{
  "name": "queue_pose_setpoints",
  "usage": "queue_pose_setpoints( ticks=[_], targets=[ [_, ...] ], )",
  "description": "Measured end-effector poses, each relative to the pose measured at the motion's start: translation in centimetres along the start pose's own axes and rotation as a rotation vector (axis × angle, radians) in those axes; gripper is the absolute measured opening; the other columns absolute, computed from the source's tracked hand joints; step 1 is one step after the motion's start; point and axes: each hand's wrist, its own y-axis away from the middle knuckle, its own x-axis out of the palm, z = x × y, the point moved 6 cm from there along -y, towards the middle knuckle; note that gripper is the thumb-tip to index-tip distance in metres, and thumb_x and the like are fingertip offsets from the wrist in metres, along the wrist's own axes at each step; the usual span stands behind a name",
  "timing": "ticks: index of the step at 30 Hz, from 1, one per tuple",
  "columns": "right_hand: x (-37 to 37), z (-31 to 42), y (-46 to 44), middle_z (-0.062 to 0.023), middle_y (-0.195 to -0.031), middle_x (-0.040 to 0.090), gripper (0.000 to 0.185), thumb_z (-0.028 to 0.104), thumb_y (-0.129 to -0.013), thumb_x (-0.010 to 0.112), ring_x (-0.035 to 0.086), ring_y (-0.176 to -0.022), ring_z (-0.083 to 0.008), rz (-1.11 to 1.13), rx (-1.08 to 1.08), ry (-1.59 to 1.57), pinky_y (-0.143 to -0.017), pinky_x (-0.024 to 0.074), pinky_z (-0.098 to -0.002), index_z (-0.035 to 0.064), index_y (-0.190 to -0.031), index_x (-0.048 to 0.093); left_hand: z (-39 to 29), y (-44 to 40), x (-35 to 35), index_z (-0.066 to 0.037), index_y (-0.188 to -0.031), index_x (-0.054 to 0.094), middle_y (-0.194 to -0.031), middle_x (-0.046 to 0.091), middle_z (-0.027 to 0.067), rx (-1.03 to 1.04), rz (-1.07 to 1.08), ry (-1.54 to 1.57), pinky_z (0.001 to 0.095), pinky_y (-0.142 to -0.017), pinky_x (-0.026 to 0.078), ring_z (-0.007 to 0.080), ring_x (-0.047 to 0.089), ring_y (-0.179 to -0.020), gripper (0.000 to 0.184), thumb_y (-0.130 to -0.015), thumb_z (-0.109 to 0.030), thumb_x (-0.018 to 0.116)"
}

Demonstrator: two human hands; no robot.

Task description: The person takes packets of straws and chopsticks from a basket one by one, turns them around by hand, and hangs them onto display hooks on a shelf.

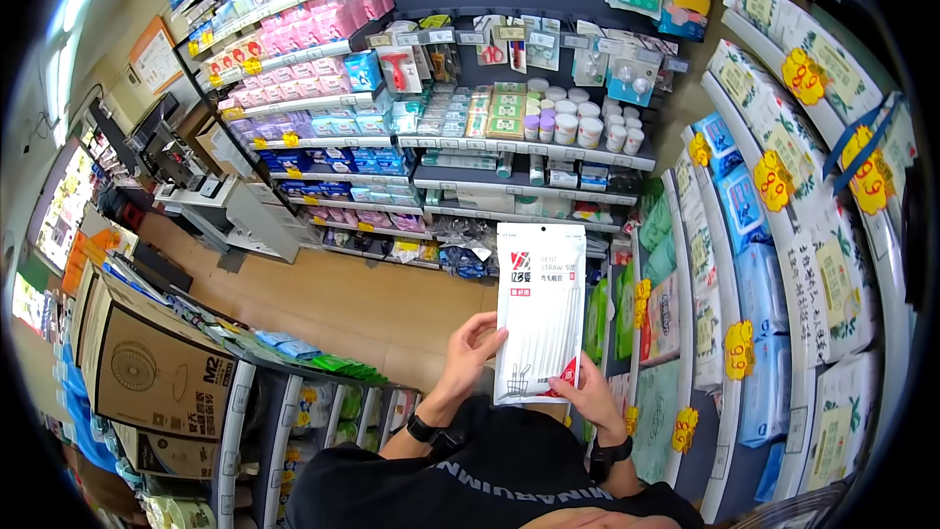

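The pack of straws is upright in front of the person's chest, printed side facing the camera and hang-hole end up. The right hand grips its lower right corner, thumb across the front and the other fingers mostly hidden behind. The left hand is half curled, its fingertips at the pack's left edge; whether they pinch it or only steady it, I cannot tell. Both wrists wear a dark watch.

As for how far things have got, the pack is off the shelves and in hand. It looks whole, with no tear or open end on the side that shows, and no straw is out. Its back is hidden.

Beyond the pack's top edge, the back shelf bears tubs and small boxes. Blue packets and yellow price tags line the racks to its right. A fan box is well to its left.
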Motion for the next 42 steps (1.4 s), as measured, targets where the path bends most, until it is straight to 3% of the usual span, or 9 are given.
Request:
queue_pose_setpoints(
  ticks=[11, 15, 22, 34, 42],
  targets=[
    [-0.4, 1.5, -7.8, -0.0112, -0.125, 0.060, 0.053, 0.002, -0.090, 0.068, 0.059, -0.112, -0.0150, -0.083, -0.039, 0.000, -0.097, 0.0482, -0.0298, -0.0037, -0.137, 0.044, -1.6, -7.7, -1.7, 0.002, -0.122, 0.056, -0.115, 0.066, 0.0094, -0.009, 0.047, 0.057, 0.0232, -0.084, 0.050, 0.0105, 0.062, -0.101, 0.028, -0.096, -0.008, 0.062],
    [0.6, 4.2, -12.5, -0.0110, -0.125, 0.060, 0.054, 0.000, -0.089, 0.068, 0.059, -0.111, -0.0145, -0.088, -0.066, -0.026, -0.097, 0.0481, -0.0297, -0.0042, -0.137, 0.044, -4.5, -11.6, -2.7, 0.002, -0.123, 0.056, -0.115, 0.066, 0.0097, 0.007, 0.091, 0.091, 0.0255, -0.089, 0.050, 0.0120, 0.062, -0.104, 0.030, -0.095, -0.006, 0.064],
    [2.5, 8.4, -22.4, -0.0114, -0.125, 0.061, 0.052, -0.001, -0.089, 0.067, 0.061, -0.112, -0.0155, -0.150, -0.144, 0.028, -0.097, 0.0484, -0.0302, -0.0043, -0.136, 0.044, -8.3, -18.3, -5.7, 0.004, -0.125, 0.055, -0.118, 0.065, 0.0121, 0.088, 0.207, 0.133, 0.0292, -0.095, 0.049, 0.0150, 0.061, -0.110, 0.035, -0.092, -0.002, 0.066],
    [7.6, 9.3, -34.3, -0.0127, -0.126, 0.060, 0.051, -0.001, -0.090, 0.066, 0.059, -0.113, -0.0154, -0.103, -0.188, 0.099, -0.098, 0.0477, -0.0302, -0.0037, -0.136, 0.043, -12.0, -26.2, -13.6, 0.005, -0.125, 0.054, -0.119, 0.064, 0.0135, 0.125, 0.152, 0.117, 0.0282, -0.095, 0.050, 0.0162, 0.062, -0.110, 0.036, -0.091, 0.003, 0.065],
    [7.7, 12.1, -38.6, -0.0130, -0.122, 0.062, 0.047, -0.003, -0.091, 0.063, 0.061, -0.110, -0.0152, -0.252, -0.290, 0.089, -0.096, 0.0492, -0.0290, -0.0035, -0.134, 0.043, -16.2, -30.4, -12.9, 0.004, -0.130, 0.051, -0.119, 0.065, 0.0129, 0.149, 0.195, 0.112, 0.0281, -0.093, 0.050, 0.0163, 0.062, -0.111, 0.039, -0.093, 0.003, 0.063]
  ],
)
